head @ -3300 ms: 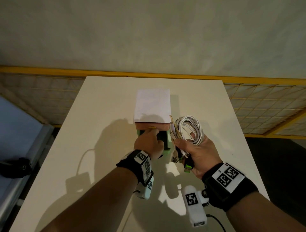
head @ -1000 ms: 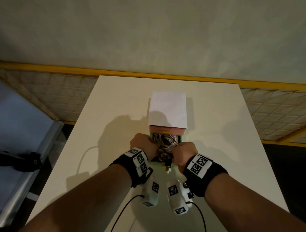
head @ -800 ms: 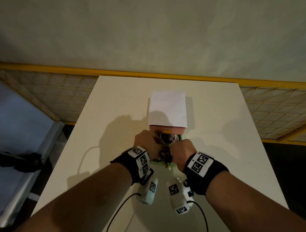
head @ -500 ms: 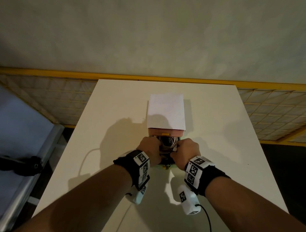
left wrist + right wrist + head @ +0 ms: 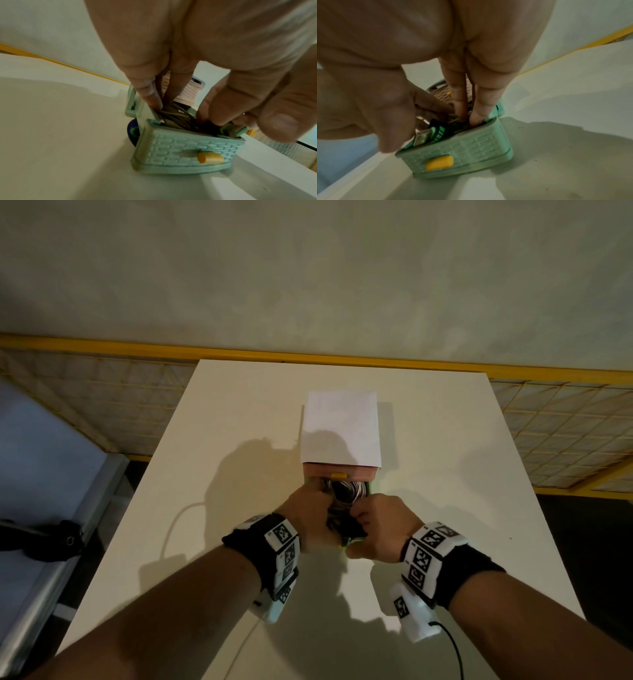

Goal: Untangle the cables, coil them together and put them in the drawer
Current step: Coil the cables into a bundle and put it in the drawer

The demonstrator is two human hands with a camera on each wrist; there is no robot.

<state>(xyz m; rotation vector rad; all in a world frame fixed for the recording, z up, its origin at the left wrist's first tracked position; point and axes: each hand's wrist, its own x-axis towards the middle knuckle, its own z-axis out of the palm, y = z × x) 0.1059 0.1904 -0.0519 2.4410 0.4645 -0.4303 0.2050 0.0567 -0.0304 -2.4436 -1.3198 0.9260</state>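
Observation:
A small drawer unit (image 5: 340, 433) with a white top stands mid-table, and its green woven-pattern drawer (image 5: 181, 150) with an orange handle (image 5: 440, 162) is pulled out toward me. The coiled cables (image 5: 346, 490), white and dark, lie inside it. My left hand (image 5: 317, 506) reaches in from the left, its straight fingers (image 5: 149, 93) pressing the coil (image 5: 175, 117) down. From the right, my right hand (image 5: 363, 520) does the same, its fingers (image 5: 481, 108) pushing into the drawer's corner. A USB plug (image 5: 423, 136) sticks up at the front edge beside the right thumb.
A closed pink drawer (image 5: 340, 472) sits above the green one. The cream table (image 5: 239, 412) ends at a yellow rail (image 5: 308, 357) by the wall. A dark bag (image 5: 51, 539) lies on the floor at the left. Wrist-camera leads (image 5: 452, 645) trail near the front edge.
The right hand brought the coil from beside the unit into the open green drawer. In the last second both hands moved further in and pushed the cables and plugs lower.

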